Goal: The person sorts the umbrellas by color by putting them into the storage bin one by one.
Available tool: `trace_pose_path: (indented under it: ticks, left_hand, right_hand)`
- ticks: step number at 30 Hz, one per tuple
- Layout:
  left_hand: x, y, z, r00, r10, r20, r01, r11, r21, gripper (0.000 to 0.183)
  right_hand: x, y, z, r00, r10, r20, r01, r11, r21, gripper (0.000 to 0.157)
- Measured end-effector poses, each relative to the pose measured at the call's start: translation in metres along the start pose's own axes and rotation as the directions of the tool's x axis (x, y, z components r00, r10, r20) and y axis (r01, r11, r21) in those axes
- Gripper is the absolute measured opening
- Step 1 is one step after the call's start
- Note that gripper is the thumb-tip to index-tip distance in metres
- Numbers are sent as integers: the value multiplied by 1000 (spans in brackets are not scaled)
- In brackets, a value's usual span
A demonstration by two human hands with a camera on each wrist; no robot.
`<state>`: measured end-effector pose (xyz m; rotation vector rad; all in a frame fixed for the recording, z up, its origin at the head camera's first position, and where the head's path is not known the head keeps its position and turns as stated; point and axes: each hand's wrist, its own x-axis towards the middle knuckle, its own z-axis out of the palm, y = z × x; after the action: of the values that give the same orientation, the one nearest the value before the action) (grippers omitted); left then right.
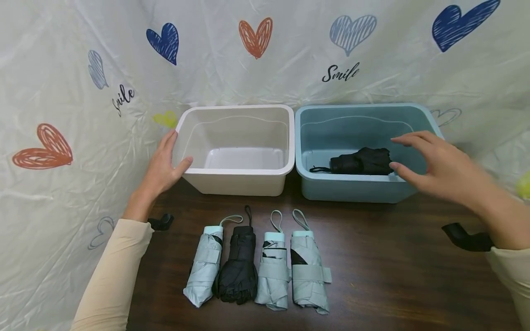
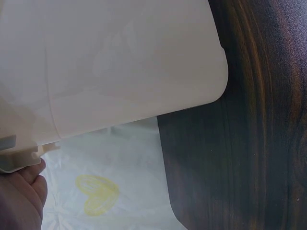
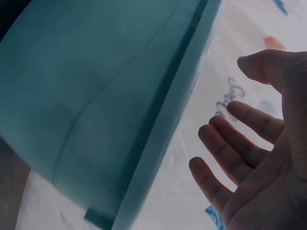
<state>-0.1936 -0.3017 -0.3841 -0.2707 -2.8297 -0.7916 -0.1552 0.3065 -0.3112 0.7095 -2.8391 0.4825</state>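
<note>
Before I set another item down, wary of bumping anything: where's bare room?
Bare: the table right of the rightmost pale umbrella, in front of the blue bin; also inside the white bin. Crowded: the four-umbrella row; the blue bin, holding a black umbrella.

Bins (image 1: 238, 184): smooth plastic, faint sheen. Umbrellas (image 1: 273, 280) look creased cloth. Table (image 1: 385, 276): glossy, wood-grained. Backdrop (image 1: 290, 82): wrinkled, shiny sheeting.
</note>
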Motion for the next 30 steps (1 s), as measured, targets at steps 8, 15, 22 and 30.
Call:
trace_pose_path:
  ticks: [8, 15, 22, 30]
  left_hand:
    - [-1, -2, 2, 1000, 2, 7, -2, 1000, 9, 86]
    - [-5, -3, 3, 1000, -4, -3, 4, 1000, 5, 86]
    - [-2, -2, 1, 1000, -3, -3, 3, 1000, -4, 87]
    - [-1, -4, 2, 1000, 7, -6, -7, 1000, -3, 87]
  right_hand:
    - [-14, -25, 11, 987, -79, -141, 84, 996, 30, 60]
    - [-26, -48, 23, 973, -131, -187, 145, 988, 60, 68]
    - [-43, -66, 38, 964, -84, -253, 119, 985, 125, 61]
    - [-57, -78, 59, 964, -73, -256, 119, 978, 170, 62]
